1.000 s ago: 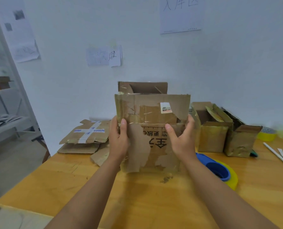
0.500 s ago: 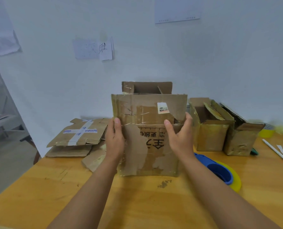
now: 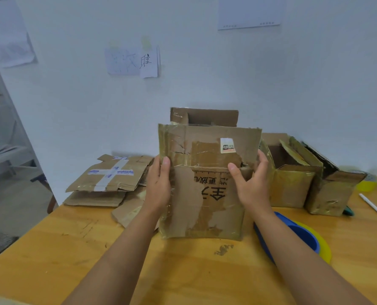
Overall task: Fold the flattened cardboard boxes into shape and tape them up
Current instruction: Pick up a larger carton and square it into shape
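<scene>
Head view shows a worn cardboard box standing upright on the wooden table, held between both hands at the middle of the frame. The left hand grips the box's left edge, thumb laid up the front face and the other fingers hidden behind the cardboard. The right hand clasps the right edge in the same way, thumb on the front just under the torn flap, fingers curled round the side. The box's near flap stands up, patched with glossy tape and bearing a small sticker; a far flap rises behind it. Printed characters on the front read upside down. To the left, a stack of flattened boxes lies on the table, the top one crossed with pale tape. To the right, two open-topped boxes stand side by side near the wall. Just beside the right forearm lies a blue and yellow tape dispenser. White sticks lie at the far right edge. Paper sheets hang on the wall behind.
</scene>
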